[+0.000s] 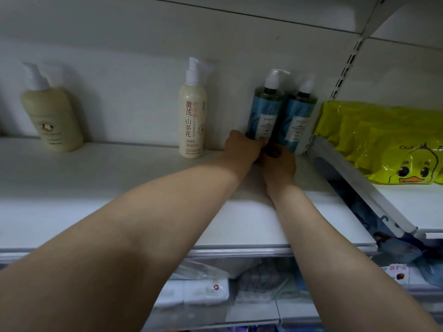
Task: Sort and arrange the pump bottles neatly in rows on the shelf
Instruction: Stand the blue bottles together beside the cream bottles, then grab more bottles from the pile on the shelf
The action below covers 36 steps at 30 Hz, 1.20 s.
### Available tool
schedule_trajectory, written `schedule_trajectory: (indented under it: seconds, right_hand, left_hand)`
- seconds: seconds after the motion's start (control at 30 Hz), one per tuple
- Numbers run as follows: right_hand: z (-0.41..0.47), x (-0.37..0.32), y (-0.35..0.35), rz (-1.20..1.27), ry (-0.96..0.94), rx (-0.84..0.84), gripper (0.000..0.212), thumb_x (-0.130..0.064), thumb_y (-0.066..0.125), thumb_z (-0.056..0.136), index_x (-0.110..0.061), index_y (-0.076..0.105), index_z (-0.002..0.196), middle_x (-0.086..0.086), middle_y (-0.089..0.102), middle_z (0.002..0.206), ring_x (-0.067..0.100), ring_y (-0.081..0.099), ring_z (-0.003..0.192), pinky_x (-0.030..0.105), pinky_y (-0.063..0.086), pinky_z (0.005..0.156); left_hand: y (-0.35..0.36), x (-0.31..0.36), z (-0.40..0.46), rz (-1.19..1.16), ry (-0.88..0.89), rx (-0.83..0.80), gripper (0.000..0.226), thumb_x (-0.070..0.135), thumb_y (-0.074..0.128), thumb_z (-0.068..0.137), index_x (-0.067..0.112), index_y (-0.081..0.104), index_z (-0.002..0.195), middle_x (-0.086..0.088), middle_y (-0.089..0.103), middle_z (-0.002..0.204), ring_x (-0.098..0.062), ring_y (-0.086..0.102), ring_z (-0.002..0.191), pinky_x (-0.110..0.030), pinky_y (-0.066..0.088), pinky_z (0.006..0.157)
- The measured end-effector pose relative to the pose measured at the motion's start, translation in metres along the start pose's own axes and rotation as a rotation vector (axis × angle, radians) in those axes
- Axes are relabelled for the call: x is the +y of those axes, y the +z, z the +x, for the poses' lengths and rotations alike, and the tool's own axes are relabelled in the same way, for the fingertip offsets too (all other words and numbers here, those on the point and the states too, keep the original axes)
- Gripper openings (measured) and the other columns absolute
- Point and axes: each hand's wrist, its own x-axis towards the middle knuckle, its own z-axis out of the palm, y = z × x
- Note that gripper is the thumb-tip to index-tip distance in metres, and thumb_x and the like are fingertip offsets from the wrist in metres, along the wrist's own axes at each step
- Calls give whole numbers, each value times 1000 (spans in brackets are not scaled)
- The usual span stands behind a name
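Head view: at right of centre, the base of a blue-labelled green pump bottle (262,113) is gripped by the left hand (242,147) and right hand (279,164) on the white shelf (96,183), touching its twin (298,121).

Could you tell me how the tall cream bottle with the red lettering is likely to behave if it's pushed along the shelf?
The tall cream bottle is slender with a narrow base, so it would probably tip if pushed high up. Its smooth surface looks slippery. It seems rigid.
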Motion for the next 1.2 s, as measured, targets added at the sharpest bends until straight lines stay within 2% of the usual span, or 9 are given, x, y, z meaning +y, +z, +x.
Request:
schedule_trajectory:
  seconds: [0.17, 0.27, 0.43, 0.5, 0.57, 0.67, 0.77, 1.03, 1.2]
  right_hand:
    - [-18, -11, -9, 28, 80, 33, 44, -21, 74, 88, -12, 66, 130, 7, 68, 126, 24, 63, 115, 35, 49, 103]
    - [-39, -22, -6, 23, 112, 76, 43, -22, 75, 88, -10, 66, 128, 9, 67, 130, 27, 62, 118, 39, 49, 106]
    - [-94, -55, 27, 68, 104, 25, 36, -23, 73, 90, -5, 68, 121, 10, 68, 115, 25, 63, 100, 33, 53, 93]
    - [-126, -75, 51, 122, 110, -20, 40, -23, 72, 91, -7, 65, 127, 11, 67, 124, 27, 63, 107, 38, 53, 101]
    - [-163, -98, 79, 157, 103, -83, 42, -25, 72, 91, -10, 63, 129, 7, 65, 128, 28, 62, 114, 41, 51, 104]
    - [-223, -130, 129, 183, 64, -202, 42, -28, 73, 89, -14, 64, 127, 3, 65, 123, 25, 61, 115, 42, 51, 104]
    - [-291, -167, 186, 191, 23, -356, 34, -26, 71, 90, -17, 66, 122, 2, 67, 115, 20, 62, 108, 44, 51, 103]
    - [-469, -254, 334, 212, -42, -765, 36, -36, 67, 94, -16, 66, 123, -1, 65, 124, 17, 59, 108, 38, 52, 100]
    - [-572, -296, 405, 209, -24, -953, 16, -37, 66, 94, -23, 62, 86, -5, 62, 98, 25, 61, 111, 42, 53, 100]
  left_hand:
    - [-23, -12, -16, -48, -23, -46, 79, 38, 75, 86, 0, 38, 145, -15, 49, 143, -20, 50, 108, -25, 41, 85]
    - [-47, -13, -35, -69, -47, -69, 83, 44, 73, 87, 3, 36, 149, -12, 45, 149, -27, 50, 126, -25, 39, 88]
    - [-130, -18, -66, -158, -62, -11, 54, 39, 80, 82, 3, 64, 118, -18, 67, 119, -36, 63, 111, -39, 54, 88]
    - [-179, -25, -76, -230, -65, 13, 58, 39, 83, 78, 4, 63, 120, -14, 66, 116, -32, 63, 108, -38, 53, 97]
    - [-232, -31, -88, -263, -63, 43, 68, 39, 83, 78, 6, 55, 131, -8, 64, 116, -25, 62, 104, -41, 50, 102]
    - [-319, -38, -111, -323, -44, 89, 55, 35, 79, 83, 9, 57, 126, -2, 60, 103, -19, 58, 88, -36, 53, 94]
    - [-415, -44, -145, -341, -68, 128, 35, 38, 72, 89, 15, 60, 113, 0, 57, 103, -19, 56, 98, -32, 50, 87]
    - [-647, -59, -245, -368, -106, 380, 41, 43, 68, 90, 20, 55, 121, -5, 52, 129, -19, 53, 121, -36, 49, 99]
    - [-770, -76, -306, -413, -94, 591, 61, 42, 71, 88, 13, 51, 137, -9, 51, 136, -24, 52, 125, -39, 48, 99]
